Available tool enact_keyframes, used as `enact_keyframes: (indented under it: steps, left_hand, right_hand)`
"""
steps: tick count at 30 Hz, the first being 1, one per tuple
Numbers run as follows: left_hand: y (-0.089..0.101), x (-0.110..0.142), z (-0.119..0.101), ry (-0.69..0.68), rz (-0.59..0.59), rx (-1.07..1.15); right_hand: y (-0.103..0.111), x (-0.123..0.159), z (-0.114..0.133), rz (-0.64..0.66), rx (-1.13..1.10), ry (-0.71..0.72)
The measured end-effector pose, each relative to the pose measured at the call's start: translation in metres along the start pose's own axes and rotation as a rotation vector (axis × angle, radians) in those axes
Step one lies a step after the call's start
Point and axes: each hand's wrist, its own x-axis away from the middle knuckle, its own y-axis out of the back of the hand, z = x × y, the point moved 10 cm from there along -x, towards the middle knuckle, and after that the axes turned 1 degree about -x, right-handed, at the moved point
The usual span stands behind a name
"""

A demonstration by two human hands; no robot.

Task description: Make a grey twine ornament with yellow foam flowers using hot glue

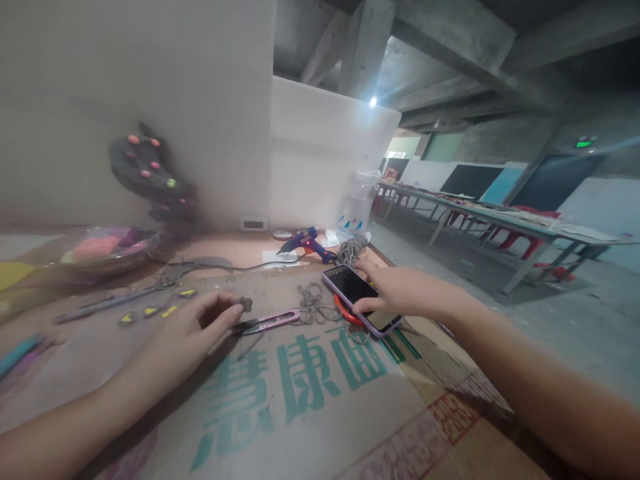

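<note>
My left hand (197, 330) is closed in a pinch on a small grey-brown lump (245, 304), too blurred to name. Just beyond its fingertips, pink-handled thread snips (273, 321) lie on the cardboard (310, 433). My right hand (400, 288) reaches over a phone in a purple case (350, 283), thumb and fingers apart. Its thumb is above the phone screen, and its fingertips are beside a bundle of grey cord (353, 249); whether they touch it I cannot tell. Under the phone is a red ring-shaped thing (344, 311). Loose grey cord (314, 299) lies between the hands.
A blue glue gun (307, 241) with a black cable lies at the back, near a clear plastic jug (355, 207). Scissors (113, 303), yellow-and-black pieces (150, 311) and a bagged bowl (107, 257) are at left. A dark ornament with coloured balls (150, 170) stands against the white partition (215, 100).
</note>
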Motion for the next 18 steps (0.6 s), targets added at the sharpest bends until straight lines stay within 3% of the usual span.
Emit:
enact_keyframes:
  steps: [5,18]
  left_hand:
    - [0.0,0.001,-0.004,-0.018,0.009,-0.008]
    - [-0.002,0.002,-0.006,-0.037,0.016,-0.033]
  right_hand:
    - [-0.009,-0.001,0.011,-0.008,0.121,-0.003]
    - [-0.016,-0.011,0.007,-0.056,0.125,0.02]
